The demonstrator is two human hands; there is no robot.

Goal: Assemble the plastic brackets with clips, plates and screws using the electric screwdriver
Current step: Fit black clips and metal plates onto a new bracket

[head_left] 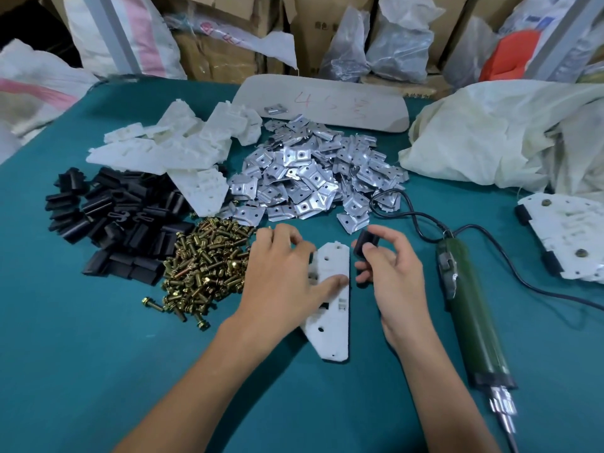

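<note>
A white plastic bracket [332,308] lies flat on the teal table in front of me. My left hand [281,273] rests on its left side, thumb stretched across its middle, fingers bent over its upper left edge. My right hand [389,269] hovers just right of the bracket and pinches a black clip [365,245] between thumb and fingers. The green electric screwdriver [470,315] lies on the table to the right, bit pointing toward me.
Heaps on the table: black clips [111,220] at left, brass screws [209,266], metal plates [310,178], white brackets [173,148]. An assembled bracket [568,237] lies at far right beside a white sack [510,135]. The screwdriver cord [408,210] loops behind my right hand.
</note>
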